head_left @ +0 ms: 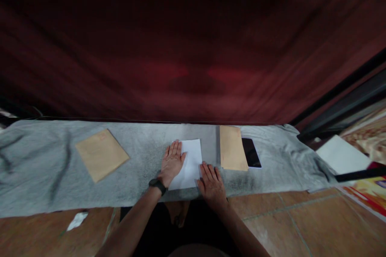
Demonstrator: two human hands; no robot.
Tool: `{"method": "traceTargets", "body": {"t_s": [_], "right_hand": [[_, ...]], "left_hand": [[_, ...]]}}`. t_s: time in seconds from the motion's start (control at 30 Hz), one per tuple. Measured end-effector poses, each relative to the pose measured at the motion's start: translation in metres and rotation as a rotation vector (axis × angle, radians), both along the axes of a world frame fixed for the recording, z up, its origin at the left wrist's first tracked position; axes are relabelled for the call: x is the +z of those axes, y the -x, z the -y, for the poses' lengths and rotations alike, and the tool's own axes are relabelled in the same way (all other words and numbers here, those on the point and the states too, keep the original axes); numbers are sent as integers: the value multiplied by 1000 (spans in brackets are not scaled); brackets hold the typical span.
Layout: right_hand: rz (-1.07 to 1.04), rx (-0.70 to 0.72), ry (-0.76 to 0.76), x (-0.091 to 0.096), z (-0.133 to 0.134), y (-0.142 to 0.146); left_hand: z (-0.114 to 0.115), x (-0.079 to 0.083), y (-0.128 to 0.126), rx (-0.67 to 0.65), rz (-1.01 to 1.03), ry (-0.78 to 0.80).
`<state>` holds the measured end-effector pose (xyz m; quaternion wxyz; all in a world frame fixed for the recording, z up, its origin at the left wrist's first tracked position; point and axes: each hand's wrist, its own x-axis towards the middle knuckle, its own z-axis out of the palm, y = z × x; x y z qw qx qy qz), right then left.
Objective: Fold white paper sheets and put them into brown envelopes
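Observation:
A sheet of white paper (189, 164) lies on the grey cloth (144, 148) in front of me. My left hand (171, 162) is spread flat over the paper's left side, and a dark watch (157, 185) circles that wrist. At the lower right edge of the sheet rests my right hand (212, 184), fingers stretched out and touching the paper or the cloth beside it. Brown envelopes (233, 148) are stacked to the right. Another brown envelope (102, 154) lies at an angle to the left.
A dark phone (251, 152) sits partly beside the stacked envelopes. Behind the cloth rises a dark red curtain (193, 96). A white sheet (343, 156) and a colourful printed item (372, 194) are at far right. A white scrap (77, 221) lies on the tiled floor (271, 219).

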<state>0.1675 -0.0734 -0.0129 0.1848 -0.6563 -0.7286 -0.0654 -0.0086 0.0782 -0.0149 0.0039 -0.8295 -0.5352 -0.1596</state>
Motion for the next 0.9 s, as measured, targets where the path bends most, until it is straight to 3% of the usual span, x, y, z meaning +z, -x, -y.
{"method": "traceTargets", "body": {"t_s": [0.17, 0.3, 0.43, 0.57, 0.67, 0.77, 0.9], "right_hand": [[0, 5, 16, 0, 0, -1], [1, 8, 15, 0, 1, -1], [-4, -1, 12, 0, 1, 0], [-11, -2, 12, 0, 2, 0], [-58, -4, 15, -3, 3, 0], [-208, 7, 17, -7, -1, -6], [-610, -23, 23, -6, -14, -21]], "left_hand": [[-1, -2, 19, 70, 80, -28], [-2, 5, 31, 89, 216, 38], [-8, 18, 32, 168, 517, 259], [-10, 27, 26, 301, 981, 533], [-5, 34, 24, 273, 1126, 601], [-1, 51, 23, 220, 1184, 621], [-1, 98, 22, 119, 1288, 506]]}}
